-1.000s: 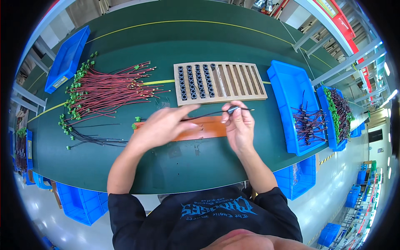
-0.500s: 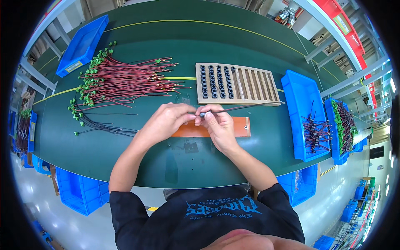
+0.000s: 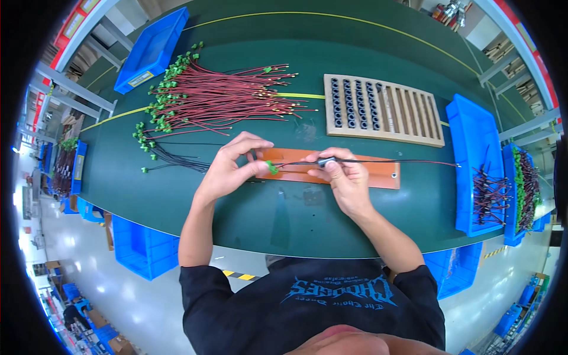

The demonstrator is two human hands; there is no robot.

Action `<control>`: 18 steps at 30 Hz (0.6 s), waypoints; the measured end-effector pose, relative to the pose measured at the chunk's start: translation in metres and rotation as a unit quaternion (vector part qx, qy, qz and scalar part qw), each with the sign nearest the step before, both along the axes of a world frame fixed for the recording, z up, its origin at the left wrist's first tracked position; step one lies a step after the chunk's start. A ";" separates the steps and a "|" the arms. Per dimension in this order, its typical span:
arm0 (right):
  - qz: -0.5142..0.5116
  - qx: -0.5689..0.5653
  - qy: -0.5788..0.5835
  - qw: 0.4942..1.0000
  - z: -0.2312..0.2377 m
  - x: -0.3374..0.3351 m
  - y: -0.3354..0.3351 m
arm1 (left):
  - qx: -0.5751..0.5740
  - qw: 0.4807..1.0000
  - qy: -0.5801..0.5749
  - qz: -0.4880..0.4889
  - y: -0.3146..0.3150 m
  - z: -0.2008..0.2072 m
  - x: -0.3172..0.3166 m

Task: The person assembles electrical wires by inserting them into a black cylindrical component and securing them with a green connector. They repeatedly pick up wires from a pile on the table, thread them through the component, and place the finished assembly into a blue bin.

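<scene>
A green table (image 3: 254, 234) fills the middle of the frame. At the right, a blue tray (image 3: 470, 127) holds bundled wires; another blue tray (image 3: 155, 47) lies at upper left. A pile of red wires (image 3: 219, 94) with green ends spreads left of centre, black wires (image 3: 177, 158) below it. The wooden rack (image 3: 417, 112), right of upper centre, has rows of black tubes in its left part. An orange board (image 3: 378, 176) lies mid-frame, under the hands. The right hand (image 3: 349, 183) is pinched on a black tube (image 3: 326, 161) above the board; a red-and-black wire pair (image 3: 408, 160) extends rightward from it. The left hand (image 3: 231, 168) has its thumb at a green plug (image 3: 271, 168), the forefinger raised apart; whether other fingers grip the plug cannot be told.
</scene>
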State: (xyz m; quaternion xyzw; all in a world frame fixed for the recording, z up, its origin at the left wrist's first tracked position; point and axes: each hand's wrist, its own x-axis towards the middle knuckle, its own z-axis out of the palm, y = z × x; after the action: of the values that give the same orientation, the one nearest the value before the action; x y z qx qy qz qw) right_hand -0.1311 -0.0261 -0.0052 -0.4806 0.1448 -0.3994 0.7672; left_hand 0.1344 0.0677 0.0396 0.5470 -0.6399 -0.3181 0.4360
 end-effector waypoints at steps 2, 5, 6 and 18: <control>0.001 0.022 -0.007 1.000 0.000 0.002 0.000 | 0.043 0.987 0.152 0.017 0.006 -0.022 0.008; 0.003 0.032 -0.012 0.999 -0.003 0.003 -0.002 | 0.098 0.979 0.176 0.017 0.009 -0.034 0.006; 0.005 0.031 0.005 0.999 -0.004 0.001 -0.003 | 0.072 0.978 0.194 0.007 0.008 -0.035 -0.002; -0.016 -0.031 0.042 0.999 -0.010 0.000 -0.002 | 0.023 0.970 0.218 0.109 -0.002 -0.052 -0.018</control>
State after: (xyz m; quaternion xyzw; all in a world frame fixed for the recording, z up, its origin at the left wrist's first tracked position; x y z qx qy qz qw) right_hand -0.1306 -0.0276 -0.0150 -0.5183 0.1717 -0.3955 0.7386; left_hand 0.1164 0.0657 -0.0121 0.5410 -0.4582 -0.3946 0.5845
